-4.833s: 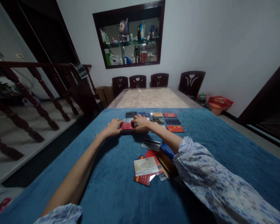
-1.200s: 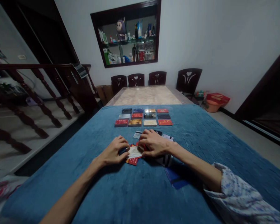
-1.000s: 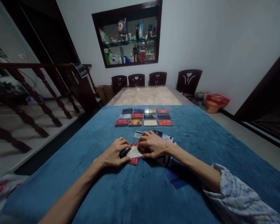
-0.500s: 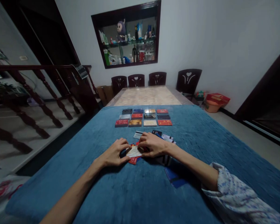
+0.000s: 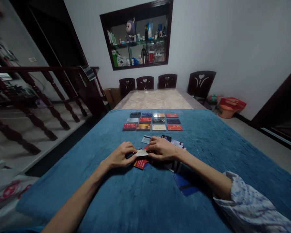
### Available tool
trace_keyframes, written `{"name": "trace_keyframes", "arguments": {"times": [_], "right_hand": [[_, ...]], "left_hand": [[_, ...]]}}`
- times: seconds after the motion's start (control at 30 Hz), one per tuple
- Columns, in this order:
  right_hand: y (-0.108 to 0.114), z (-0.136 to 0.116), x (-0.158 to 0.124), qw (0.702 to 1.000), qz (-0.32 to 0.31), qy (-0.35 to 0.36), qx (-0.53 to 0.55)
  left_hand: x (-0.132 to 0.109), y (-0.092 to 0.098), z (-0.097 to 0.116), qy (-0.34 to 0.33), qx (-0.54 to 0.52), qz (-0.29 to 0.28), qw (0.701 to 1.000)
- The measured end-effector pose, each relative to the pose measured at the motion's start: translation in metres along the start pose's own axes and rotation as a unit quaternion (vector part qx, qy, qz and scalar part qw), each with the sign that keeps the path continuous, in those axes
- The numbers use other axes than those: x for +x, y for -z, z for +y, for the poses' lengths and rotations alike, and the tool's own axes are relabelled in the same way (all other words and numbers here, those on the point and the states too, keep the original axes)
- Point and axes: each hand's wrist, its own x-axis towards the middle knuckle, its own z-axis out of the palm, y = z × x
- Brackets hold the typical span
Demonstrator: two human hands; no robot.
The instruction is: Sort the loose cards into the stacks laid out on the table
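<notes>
A pale card is pinched between my two hands, its left end in my left hand and its right end in my right hand. It is tilted over a loose heap of cards. Under it show red cards, partly covered. Beyond my right hand lie a light striped card, a black card and white cards. Blue cards lie below my right forearm. Further off, small card stacks stand in neat rows.
A blue cloth covers the near part of the table, with a bare stone-patterned top behind it. Dark chairs stand along the far end. A wooden railing runs at the left, and a plastic bag sits near the left edge.
Both hands still grip the pale card, which has tipped up from nearly flat, so less of its face shows. The whole view has shifted slightly.
</notes>
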Motion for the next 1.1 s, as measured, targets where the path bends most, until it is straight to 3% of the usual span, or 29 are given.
{"name": "trace_keyframes", "arguments": {"times": [0.17, 0.43, 0.83, 1.1], "right_hand": [[-0.008, 0.005, 0.001, 0.999, 0.04, -0.024, -0.019], [-0.017, 0.012, 0.005, 0.989, 0.098, -0.093, -0.058], [-0.026, 0.015, 0.016, 0.979, 0.106, -0.149, -0.093], [-0.028, 0.012, 0.016, 0.974, 0.1, -0.147, -0.137]], "left_hand": [[0.001, -0.002, -0.01, 0.01, -0.037, 0.025, 0.999], [0.005, -0.009, -0.021, 0.036, -0.074, 0.118, 0.99], [0.004, -0.019, -0.034, 0.068, -0.033, 0.154, 0.985], [0.003, -0.025, -0.035, 0.073, -0.054, 0.177, 0.98]]}}
